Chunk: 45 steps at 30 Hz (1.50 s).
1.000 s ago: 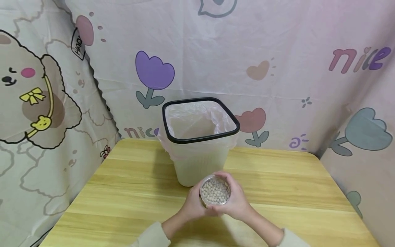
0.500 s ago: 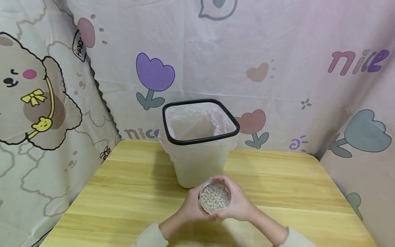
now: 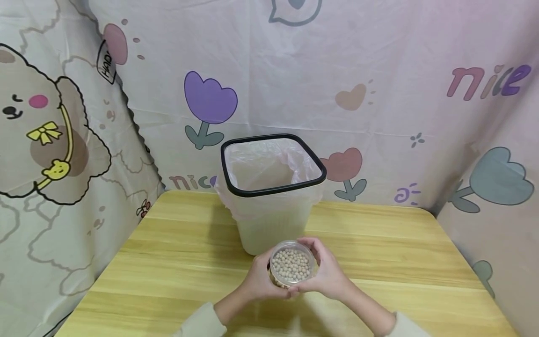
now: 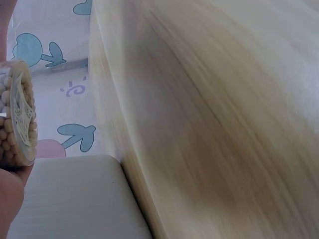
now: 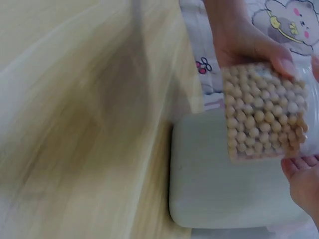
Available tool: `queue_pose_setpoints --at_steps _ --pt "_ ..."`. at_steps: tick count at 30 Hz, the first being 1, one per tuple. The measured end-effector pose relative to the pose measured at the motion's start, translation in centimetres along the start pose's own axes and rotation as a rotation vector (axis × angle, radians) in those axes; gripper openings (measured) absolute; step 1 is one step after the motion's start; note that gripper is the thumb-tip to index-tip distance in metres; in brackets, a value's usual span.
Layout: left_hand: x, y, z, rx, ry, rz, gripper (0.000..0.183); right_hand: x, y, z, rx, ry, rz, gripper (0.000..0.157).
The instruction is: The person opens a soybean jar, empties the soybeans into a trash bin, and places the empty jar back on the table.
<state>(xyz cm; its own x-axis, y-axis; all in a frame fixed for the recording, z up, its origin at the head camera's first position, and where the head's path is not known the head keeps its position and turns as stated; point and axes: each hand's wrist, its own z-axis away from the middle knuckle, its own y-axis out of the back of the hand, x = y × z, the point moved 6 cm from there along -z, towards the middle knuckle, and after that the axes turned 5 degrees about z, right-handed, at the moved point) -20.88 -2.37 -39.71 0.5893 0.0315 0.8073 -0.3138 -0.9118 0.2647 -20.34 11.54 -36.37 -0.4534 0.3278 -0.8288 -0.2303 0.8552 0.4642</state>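
Both hands hold a clear round plastic jar (image 3: 290,264) filled with small beige balls, its top facing up toward the head camera. My left hand (image 3: 262,280) grips the jar's left side. Around the right side curve the fingers and thumb of my right hand (image 3: 324,271). The right wrist view shows the balls (image 5: 264,112) stacked behind the jar's see-through wall, with a ball-free band near its top. From the left wrist, only the jar's underside (image 4: 24,114) and part of its wall are visible. The jar is held above the table, just in front of a bin.
The pale bin (image 3: 273,224) stands at the middle back of the wooden table (image 3: 168,262). It has a black square rim (image 3: 278,191) and a thin plastic liner (image 3: 303,164). Behind the table hangs a printed cloth (image 3: 286,84), with more cloth at both sides.
The jar has dipped, risen slightly and shifted a little left, with its tilt altered. My right-hand fingers sit farther round its side, leaving more of the clear rim in sight. The bin stays put.
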Motion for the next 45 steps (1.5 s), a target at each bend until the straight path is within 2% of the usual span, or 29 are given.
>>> queue_pose_setpoints --at_steps 4,7,11,13,16,21,24,26,30,32,34,38,41,45 --pt "0.1 0.1 0.1 -0.019 -0.019 -0.007 0.080 0.2 0.1 -0.2 -0.054 0.073 -0.029 0.087" --pt "0.1 0.2 0.1 -0.029 0.002 0.000 0.082 0.4 0.0 -0.2 -0.101 0.119 -0.098 0.087" --pt "0.2 0.3 0.1 -0.049 -0.006 0.007 0.083 0.5 0.2 -0.2 -0.131 0.153 -0.175 0.080" --pt "0.3 0.3 0.1 -0.062 -0.016 0.015 0.083 0.4 0.4 -0.2 -0.153 0.185 -0.177 0.077" --pt "0.3 0.2 0.2 -0.079 -0.027 0.022 0.084 0.2 0.7 -0.4 -0.206 0.246 -0.178 0.080" --pt "0.3 0.3 0.3 -0.082 -0.042 0.044 0.084 0.2 1.3 -0.6 -0.257 0.276 -0.190 0.076" --pt "0.2 0.5 0.3 -0.057 -0.038 0.037 0.084 0.2 1.8 -0.5 -0.218 0.250 -0.121 0.070" --pt "0.0 0.6 0.3 -0.033 -0.024 0.014 0.083 0.1 1.9 -0.5 -0.162 0.237 -0.004 0.069" --pt "-0.4 0.6 0.3 0.018 0.045 -0.039 0.084 -0.8 1.4 -0.5 -0.042 0.197 0.287 0.071" --pt "-0.6 0.5 0.4 0.034 0.071 -0.069 0.083 -1.2 0.8 -0.5 -0.012 0.157 0.392 0.077" --pt "-0.8 0.3 0.4 0.034 0.086 -0.089 0.083 -1.5 0.3 -0.6 -0.004 0.116 0.451 0.082" --pt "-0.9 0.0 0.4 0.006 0.080 -0.096 0.082 -1.8 -0.3 -0.6 0.003 0.076 0.503 0.087" --pt "-0.9 -0.2 0.4 -0.014 0.074 -0.083 0.082 -1.8 -0.2 -0.6 -0.017 0.084 0.450 0.087" --pt "-0.7 -0.2 0.3 -0.021 0.059 -0.062 0.082 -1.7 0.2 -0.7 -0.083 0.130 0.341 0.088"
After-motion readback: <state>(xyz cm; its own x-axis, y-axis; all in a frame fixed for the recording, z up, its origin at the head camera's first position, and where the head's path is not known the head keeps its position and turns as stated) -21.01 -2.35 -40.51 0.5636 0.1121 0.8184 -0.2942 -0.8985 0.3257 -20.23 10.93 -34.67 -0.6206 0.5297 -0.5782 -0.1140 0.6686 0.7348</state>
